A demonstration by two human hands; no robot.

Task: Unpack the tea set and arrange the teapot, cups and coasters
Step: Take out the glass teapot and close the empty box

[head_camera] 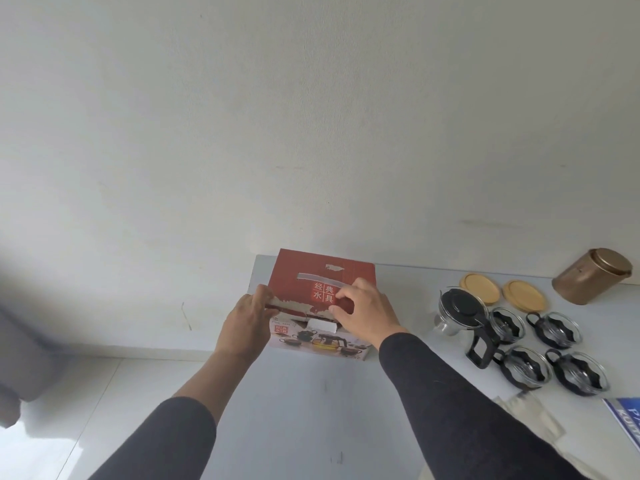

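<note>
White table (pixel 294 410) against a wall carries the box (pixel 320 296), left hand (pixel 247 323) gripping its flap, right hand (pixel 363 311) pinching the top; teapot (pixel 460 310), cups (pixel 540 348) and coasters (pixel 502 291) sit to the right.

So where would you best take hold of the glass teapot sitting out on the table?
By the black handle of the teapot, coming from the near side: the loop sticks out toward the person, clear of the wall, though one cup sits close beside it.

The box (pixel 320 299) stands on the table (pixel 294 410) against the wall; right of it the teapot (pixel 460 311), then four cups (pixel 550 351), coasters (pixel 502 292) behind.
</note>
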